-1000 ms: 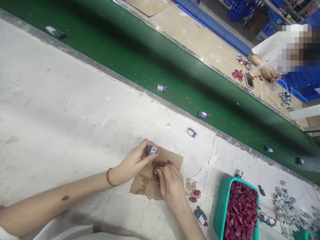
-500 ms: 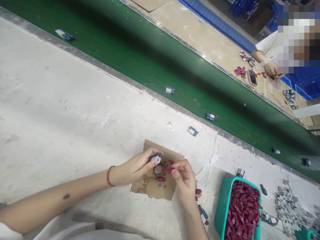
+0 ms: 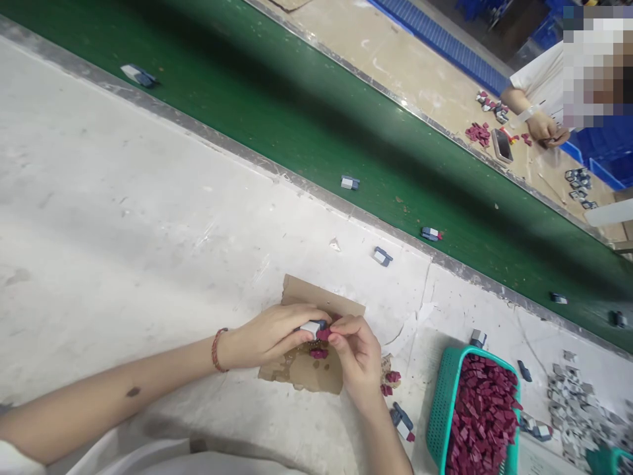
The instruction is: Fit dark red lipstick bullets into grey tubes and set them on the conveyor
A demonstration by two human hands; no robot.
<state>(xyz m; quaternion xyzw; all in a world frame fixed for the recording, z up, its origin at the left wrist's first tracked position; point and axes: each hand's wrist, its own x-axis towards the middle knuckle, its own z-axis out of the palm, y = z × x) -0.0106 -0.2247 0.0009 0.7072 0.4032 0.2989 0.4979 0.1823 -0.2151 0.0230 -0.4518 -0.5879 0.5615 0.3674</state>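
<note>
A: What has shifted?

B: The right hand (image 3: 359, 356) has closed in on the left hand (image 3: 277, 336), bringing a red piece (image 3: 323, 334) to the end of the grey-and-white block (image 3: 310, 330). The blocks on the green belt (image 3: 247, 132) have slid rightward.

A: And the fingers?

B: The left ones pinch the block by its sides; the right thumb and forefinger pinch the red piece. Both hang over the cardboard (image 3: 316, 378), which lies toward the near edge of the surface (image 3: 123, 231).

A: Which step is that?

B: Fitting the red piece to the block, I'd judge. The next move calls for a steady block and a straight push; whether the piece is seated, I can't tell.

A: Anything in the way?

B: Another red bit (image 3: 319, 354) sits on the cardboard just below the hands, so a low wrist could brush it. A finished-looking block (image 3: 403, 422) lies beside the right forearm, with the teal basket (image 3: 438, 402) of red pieces beyond it. One loose block (image 3: 382, 256) rests near the surface's far edge, by the belt, clear of both hands.
</note>
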